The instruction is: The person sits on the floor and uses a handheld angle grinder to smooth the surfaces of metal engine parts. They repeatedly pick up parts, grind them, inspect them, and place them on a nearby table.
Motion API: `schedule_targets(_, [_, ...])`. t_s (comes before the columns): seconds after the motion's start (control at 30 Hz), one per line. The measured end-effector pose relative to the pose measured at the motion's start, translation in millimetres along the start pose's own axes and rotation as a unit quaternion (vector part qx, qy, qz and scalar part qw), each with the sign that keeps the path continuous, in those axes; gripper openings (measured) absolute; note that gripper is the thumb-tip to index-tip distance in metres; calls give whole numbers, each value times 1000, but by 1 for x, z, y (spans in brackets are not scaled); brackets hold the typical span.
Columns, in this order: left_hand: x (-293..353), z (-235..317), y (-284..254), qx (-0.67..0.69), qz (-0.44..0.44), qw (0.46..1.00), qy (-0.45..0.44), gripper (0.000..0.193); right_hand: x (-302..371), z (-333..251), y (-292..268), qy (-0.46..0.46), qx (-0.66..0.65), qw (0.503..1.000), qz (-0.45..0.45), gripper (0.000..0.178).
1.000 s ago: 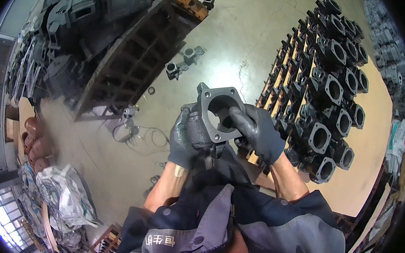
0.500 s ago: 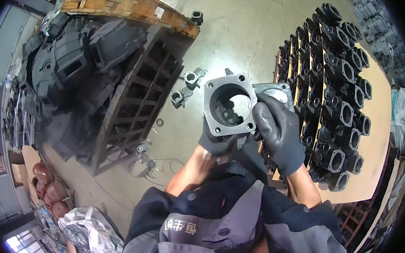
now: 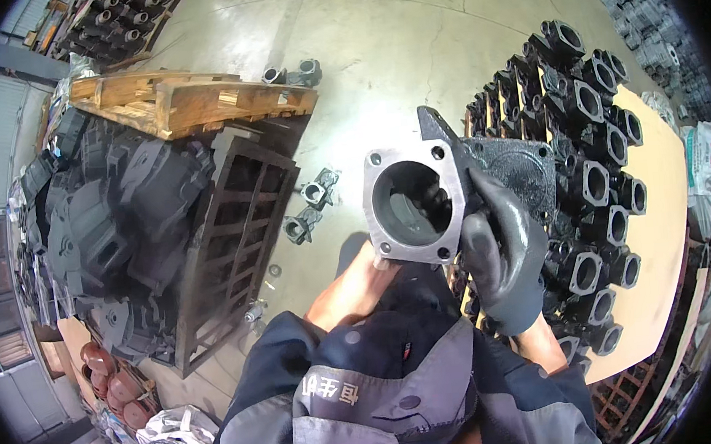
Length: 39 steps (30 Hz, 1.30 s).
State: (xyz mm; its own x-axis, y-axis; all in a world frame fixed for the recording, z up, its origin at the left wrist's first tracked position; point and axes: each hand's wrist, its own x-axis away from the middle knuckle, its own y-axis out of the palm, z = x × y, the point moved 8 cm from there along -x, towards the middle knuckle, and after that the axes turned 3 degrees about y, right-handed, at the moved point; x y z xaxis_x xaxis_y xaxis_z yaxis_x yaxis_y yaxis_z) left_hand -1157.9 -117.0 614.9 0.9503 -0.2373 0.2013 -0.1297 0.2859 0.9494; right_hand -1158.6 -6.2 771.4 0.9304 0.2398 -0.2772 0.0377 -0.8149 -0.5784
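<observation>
A dark metal housing casting (image 3: 374, 195) is held up in front of me. Its machined square flange, with a large round bore and a bolt hole at each corner, faces up toward me. A second, rough black flange (image 3: 516, 170) juts out on its right side. My gloved right hand (image 3: 507, 259) is closed on the casting's right side, thumb near the square flange. Coming from the lower left, my left hand (image 3: 376, 258) holds the casting from underneath; its fingers are hidden behind the part.
Many similar black castings (image 3: 593, 180) stand in rows on a board-covered stack at right. A metal crate (image 3: 240, 207) of large dark castings stands left, a wooden pallet (image 3: 185, 106) at its far end. Several small castings (image 3: 313, 193) lie on the floor between.
The casting has tilted and turned, so its right-hand flange shows more and the bore is seen at another angle. My right hand has shifted along its side. My view has swung too.
</observation>
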Motion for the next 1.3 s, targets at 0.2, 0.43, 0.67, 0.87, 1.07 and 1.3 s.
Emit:
schedule_targets(0.2, [-94, 50, 25, -47, 12, 998, 27, 39, -60, 33, -9, 94, -154, 984, 7, 66])
schedule_targets(0.43, [-188, 137, 128, -471, -18, 861, 189, 25, -125, 132, 42, 276, -749, 584, 150, 53])
schedule_targets(0.67, [-227, 147, 226, -735, -357, 417, 399, 34, -203, 190, 69, 280, -560, 769, 130, 53])
schedule_targets(0.87, [-268, 133, 250, -658, -448, 502, 339, 25, -219, 210, 42, 289, -492, 798, 193, 49])
schedule_targets(1.07, [-265, 75, 300, -510, -629, 479, 338, 26, -187, 214, -47, 302, -376, 820, 309, 45])
schedule_targets(1.3, [-259, -26, 346, -478, -662, 470, 336, 25, -127, 217, -174, 296, -214, 823, 435, 41])
